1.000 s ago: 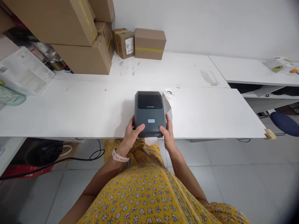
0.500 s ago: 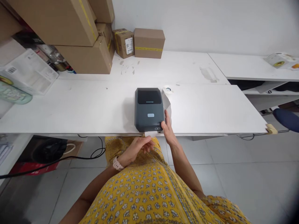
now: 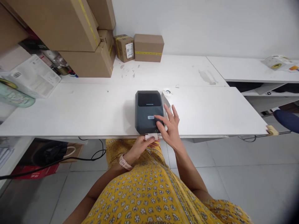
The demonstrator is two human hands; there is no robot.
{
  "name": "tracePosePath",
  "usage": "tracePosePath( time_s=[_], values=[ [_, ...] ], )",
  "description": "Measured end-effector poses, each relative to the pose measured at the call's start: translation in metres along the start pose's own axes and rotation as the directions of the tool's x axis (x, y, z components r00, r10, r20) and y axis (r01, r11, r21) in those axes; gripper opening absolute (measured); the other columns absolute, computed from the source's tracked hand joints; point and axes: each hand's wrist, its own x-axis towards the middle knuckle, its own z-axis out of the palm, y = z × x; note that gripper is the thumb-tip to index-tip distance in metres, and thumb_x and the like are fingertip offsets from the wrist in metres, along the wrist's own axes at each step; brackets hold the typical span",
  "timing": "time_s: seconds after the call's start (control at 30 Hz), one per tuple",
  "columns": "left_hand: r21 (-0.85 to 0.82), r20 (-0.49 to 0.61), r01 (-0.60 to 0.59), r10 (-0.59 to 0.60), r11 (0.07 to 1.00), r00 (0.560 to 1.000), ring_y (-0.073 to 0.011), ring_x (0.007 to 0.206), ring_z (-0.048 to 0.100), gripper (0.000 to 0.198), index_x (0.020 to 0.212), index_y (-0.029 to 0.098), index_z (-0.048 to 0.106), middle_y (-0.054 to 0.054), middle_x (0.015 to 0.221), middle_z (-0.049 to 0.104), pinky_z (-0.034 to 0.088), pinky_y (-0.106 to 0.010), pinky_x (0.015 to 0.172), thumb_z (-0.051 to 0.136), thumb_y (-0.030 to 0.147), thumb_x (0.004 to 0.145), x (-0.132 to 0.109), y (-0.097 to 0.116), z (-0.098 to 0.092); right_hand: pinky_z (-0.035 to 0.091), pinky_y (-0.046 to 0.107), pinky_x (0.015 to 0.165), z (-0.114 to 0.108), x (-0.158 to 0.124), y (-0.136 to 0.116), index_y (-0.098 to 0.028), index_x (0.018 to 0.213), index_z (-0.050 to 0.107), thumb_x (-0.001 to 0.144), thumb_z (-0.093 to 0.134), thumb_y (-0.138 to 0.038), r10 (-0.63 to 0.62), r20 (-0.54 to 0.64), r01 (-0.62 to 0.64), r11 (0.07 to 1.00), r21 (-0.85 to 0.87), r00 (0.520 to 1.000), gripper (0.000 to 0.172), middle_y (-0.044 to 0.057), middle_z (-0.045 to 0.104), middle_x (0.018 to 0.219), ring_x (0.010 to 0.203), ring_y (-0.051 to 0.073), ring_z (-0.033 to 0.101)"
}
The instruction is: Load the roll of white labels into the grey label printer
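Note:
A dark grey label printer (image 3: pixel 148 109) sits at the front edge of the white table (image 3: pixel 93 112). A small white label (image 3: pixel 151 136) sticks out of its front slot. My left hand (image 3: pixel 142 145), below the table edge, pinches that label between thumb and fingers. My right hand (image 3: pixel 169 127) hovers over the printer's front right corner with fingers spread, the thumb pressing near the front top and a fingertip near the pale blue button (image 3: pixel 150 117). White label paper (image 3: pixel 167 99) trails beside the printer's right side.
Stacked cardboard boxes (image 3: pixel 81 40) fill the back left, with two small boxes (image 3: pixel 140 46) by the wall. A white packet (image 3: pixel 35 77) and a green item (image 3: pixel 14 98) lie at left. A second desk (image 3: pixel 252 68) stands at right, a blue chair (image 3: pixel 287 119) beside it. Cables (image 3: pixel 58 158) run under the table.
My left hand left the printer's left side, dropped below the table edge and took hold of the label. My right hand lifted off the printer's side and spread its fingers above it.

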Motion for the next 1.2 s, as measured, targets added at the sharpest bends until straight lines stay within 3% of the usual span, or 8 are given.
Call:
tracePosePath(
  time_s=[0.13, 0.27, 0.37, 0.47, 0.67, 0.93, 1.07, 1.2],
  values=[
    [0.078, 0.111, 0.049, -0.057, 0.996, 0.992, -0.0259, 0.086, 0.073, 0.041, 0.099, 0.019, 0.077, -0.012, 0.105, 0.078, 0.056, -0.039, 0.079, 0.074, 0.055, 0.079, -0.01, -0.001, -0.032, -0.005, 0.066, 0.126, -0.004, 0.012, -0.012, -0.042, 0.117, 0.07, 0.098, 0.053, -0.052, -0.102, 0.105, 0.121, 0.973, -0.196, 0.989, 0.027, -0.014, 0.035, 0.163, 0.159, 0.032, 0.009],
    [0.157, -0.099, 0.013, 0.003, 0.987, 0.995, -0.02, 0.073, 0.068, 0.038, 0.09, 0.018, 0.077, -0.009, 0.087, 0.077, 0.053, -0.034, 0.071, 0.07, 0.054, 0.082, -0.018, 0.007, -0.063, -0.007, 0.064, 0.126, 0.001, 0.015, -0.004, -0.039, 0.116, 0.07, 0.097, 0.053, -0.057, -0.106, 0.146, 0.136, 0.966, -0.221, 0.984, 0.031, -0.009, 0.04, 0.161, 0.159, 0.032, 0.01],
    [0.146, -0.418, -0.135, 0.184, 0.98, 0.89, -0.0168, 0.068, 0.063, 0.035, 0.088, 0.018, 0.074, -0.005, 0.078, 0.072, 0.051, -0.03, 0.065, 0.07, 0.052, 0.082, -0.013, 0.014, -0.071, -0.002, 0.067, 0.126, 0.003, 0.01, 0.005, -0.04, 0.123, 0.066, 0.097, 0.049, -0.061, -0.086, 0.132, 0.102, 0.988, -0.12, 0.988, 0.037, -0.01, 0.033, 0.165, 0.159, 0.032, 0.008],
    [0.143, -0.567, -0.299, 0.326, 0.944, 0.757, -0.0189, 0.088, 0.067, 0.035, 0.102, 0.019, 0.071, -0.007, 0.1, 0.073, 0.054, -0.032, 0.075, 0.07, 0.047, 0.081, -0.004, 0.021, -0.065, 0.011, 0.066, 0.126, -0.002, 0.006, 0.013, -0.046, 0.143, 0.05, 0.099, 0.04, -0.065, -0.076, 0.068, 0.073, 0.996, 0.053, 0.995, 0.049, -0.011, 0.023, 0.168, 0.159, 0.03, 0.01],
    [0.155, -0.54, -0.393, 0.411, 0.906, 0.734, -0.0235, 0.115, 0.063, 0.038, 0.115, 0.021, 0.066, -0.011, 0.126, 0.067, 0.053, -0.04, 0.097, 0.067, 0.041, 0.083, 0.015, 0.031, -0.052, 0.017, 0.058, 0.129, -0.018, 0.034, 0.007, -0.043, 0.159, 0.022, 0.096, 0.028, -0.074, -0.178, 0.018, 0.175, 0.978, 0.109, 0.984, 0.07, -0.008, 0.017, 0.17, 0.158, 0.03, 0.015],
    [0.314, -0.505, -0.352, 0.469, 0.882, 0.724, -0.0255, 0.121, 0.059, 0.042, 0.12, 0.021, 0.064, -0.011, 0.129, 0.065, 0.049, -0.041, 0.101, 0.067, 0.04, 0.082, 0.049, 0.044, -0.057, 0.035, 0.059, 0.118, -0.021, 0.155, -0.012, -0.034, 0.161, 0.009, 0.098, 0.004, -0.072, -0.26, -0.149, 0.257, 0.966, -0.042, 0.954, 0.074, 0.008, 0.031, 0.164, 0.152, 0.034, 0.032],
    [0.369, -0.453, -0.34, 0.486, 0.865, 0.747, -0.0269, 0.126, 0.055, 0.049, 0.126, 0.022, 0.059, -0.011, 0.134, 0.061, 0.048, -0.043, 0.102, 0.07, 0.039, 0.081, 0.063, 0.049, -0.058, 0.037, 0.042, 0.119, -0.026, 0.2, -0.021, -0.025, 0.158, 0.016, 0.1, 0.014, -0.073, -0.184, -0.189, 0.184, 0.983, -0.014, 0.965, 0.076, 0.01, 0.036, 0.162, 0.148, 0.028, 0.04],
    [0.411, -0.441, -0.303, 0.479, 0.86, 0.759, -0.0297, 0.129, 0.053, 0.062, 0.134, 0.021, 0.053, -0.014, 0.138, 0.057, 0.045, -0.045, 0.105, 0.073, 0.039, 0.078, 0.079, 0.052, -0.062, 0.044, 0.039, 0.115, -0.034, 0.186, -0.03, -0.022, 0.139, 0.047, 0.102, 0.035, -0.061, -0.343, -0.349, 0.311, 0.939, -0.144, 0.872, 0.055, 0.011, 0.054, 0.146, 0.133, 0.023, 0.053]
  ],
)
